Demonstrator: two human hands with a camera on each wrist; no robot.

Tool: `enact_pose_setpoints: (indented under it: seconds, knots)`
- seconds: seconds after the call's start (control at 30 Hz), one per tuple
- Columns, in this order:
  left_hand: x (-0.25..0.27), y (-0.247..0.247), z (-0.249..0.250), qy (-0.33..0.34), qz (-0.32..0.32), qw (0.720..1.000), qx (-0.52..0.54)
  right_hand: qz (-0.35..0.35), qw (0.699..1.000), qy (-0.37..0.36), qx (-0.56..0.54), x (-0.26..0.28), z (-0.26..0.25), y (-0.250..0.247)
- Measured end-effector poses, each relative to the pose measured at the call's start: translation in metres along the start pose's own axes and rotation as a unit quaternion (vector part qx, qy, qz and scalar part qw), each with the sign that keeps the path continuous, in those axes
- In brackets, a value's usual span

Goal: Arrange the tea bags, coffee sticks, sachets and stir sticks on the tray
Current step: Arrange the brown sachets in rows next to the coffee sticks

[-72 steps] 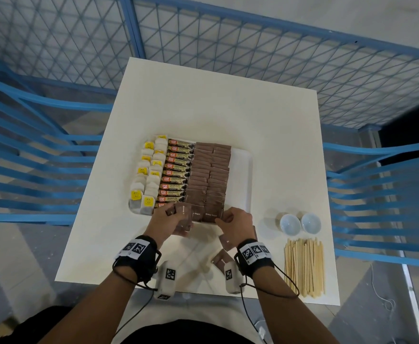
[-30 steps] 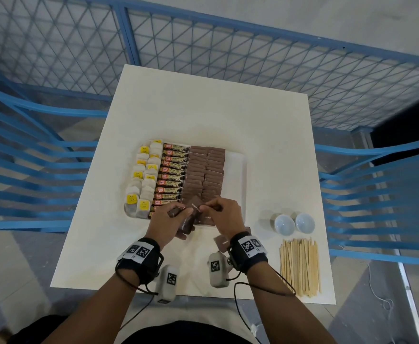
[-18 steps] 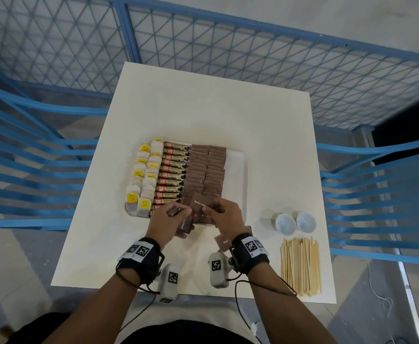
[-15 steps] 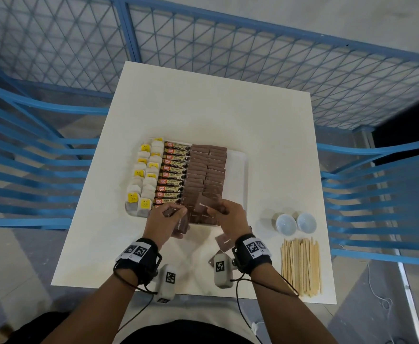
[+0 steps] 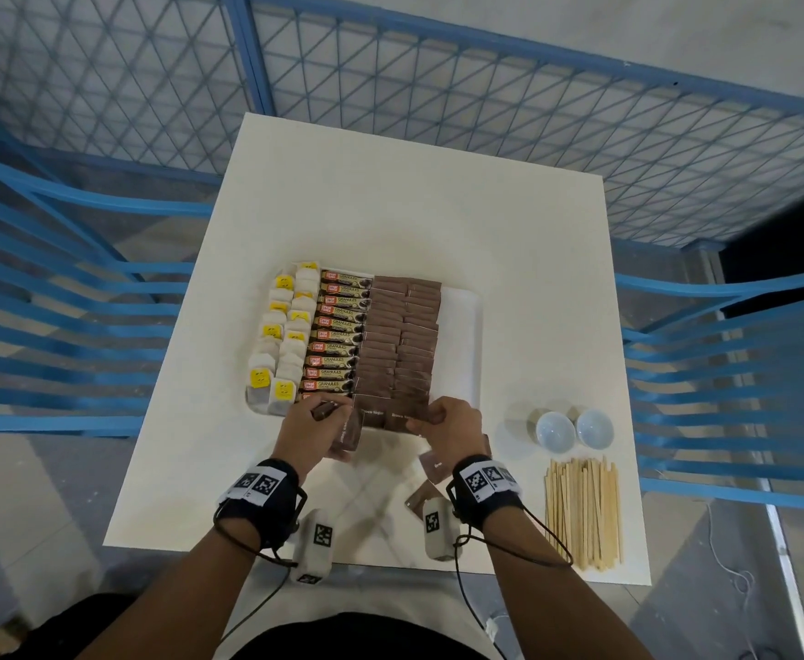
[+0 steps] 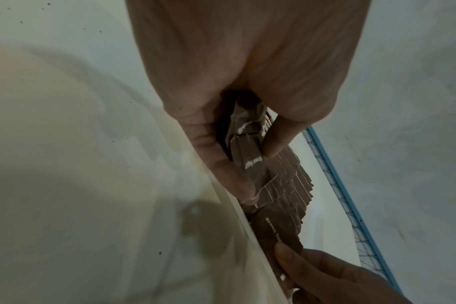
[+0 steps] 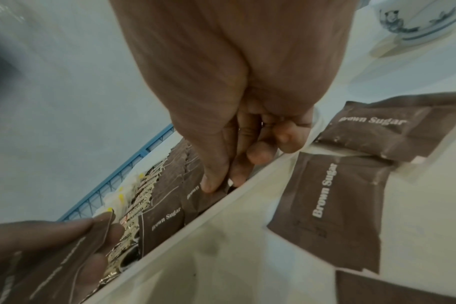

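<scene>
I saw the left hand (image 5: 312,428) gripping a small bunch of brown sugar sachets (image 6: 249,156) at the tray's (image 5: 461,326) near edge. The right hand (image 5: 452,428) had thumb & forefinger pinched on the nearest sachet in the right brown row (image 5: 402,414) — prob. touching the rim, hard to tell. Tea bags (image 5: 281,345) lay far left on the tray, coffee sticks (image 5: 338,335) beside them. Loose sachets (image 7: 333,207) sat on the table (image 5: 414,207); stir sticks (image 5: 583,512) off-tray at right, near two cups (image 5: 573,428).
</scene>
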State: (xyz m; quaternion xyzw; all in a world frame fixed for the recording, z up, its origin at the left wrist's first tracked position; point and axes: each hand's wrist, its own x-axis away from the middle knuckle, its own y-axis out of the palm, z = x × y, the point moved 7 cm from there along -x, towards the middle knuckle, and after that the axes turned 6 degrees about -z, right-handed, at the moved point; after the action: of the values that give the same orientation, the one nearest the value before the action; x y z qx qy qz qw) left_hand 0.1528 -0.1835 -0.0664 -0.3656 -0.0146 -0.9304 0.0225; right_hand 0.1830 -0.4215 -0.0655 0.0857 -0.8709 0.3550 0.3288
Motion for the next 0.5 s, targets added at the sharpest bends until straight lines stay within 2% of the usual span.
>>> enact_pose_setpoints:
  seconds: [0.4, 0.5]
  knots:
    - [-0.0033, 0.0007, -0.0010, -0.004, -0.018, 1.000, 0.013, 0.018, 0.997, 0.020, -0.072, 0.0022, 0.0069, -0.0051]
    - [-0.0053, 0.0016, -0.0027, -0.012, -0.025, 0.999, 0.026, 0.045, 0.996, 0.017, -0.075, 0.0031, 0.0076, -0.0092]
